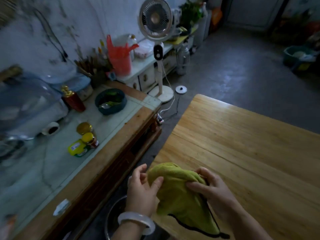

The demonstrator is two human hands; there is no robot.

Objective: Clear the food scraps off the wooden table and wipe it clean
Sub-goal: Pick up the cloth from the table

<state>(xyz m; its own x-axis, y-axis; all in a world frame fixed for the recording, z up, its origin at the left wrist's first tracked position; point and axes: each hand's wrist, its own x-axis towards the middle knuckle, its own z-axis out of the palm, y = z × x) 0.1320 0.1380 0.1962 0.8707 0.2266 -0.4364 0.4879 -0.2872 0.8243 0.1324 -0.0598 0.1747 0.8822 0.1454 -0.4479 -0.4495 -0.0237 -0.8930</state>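
A person's left hand (143,189) and right hand (210,185) bunch a green cloth (180,193) at the near-left corner of the wooden worktop (242,144), fingers closed on its opposite sides. The cloth's long axis runs toward the person; the bare worktop stretches away to the right, nearer the right hand.

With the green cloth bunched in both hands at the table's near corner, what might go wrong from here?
1. The green cloth sits at the wooden table edge, so scraps gathered in it may fall beside the metal basin below instead of into it.
2. The left hand grips only loosely; the right hand holds more, so the cloth may slip.
3. Its dark-trimmed end hangs free and could drag.
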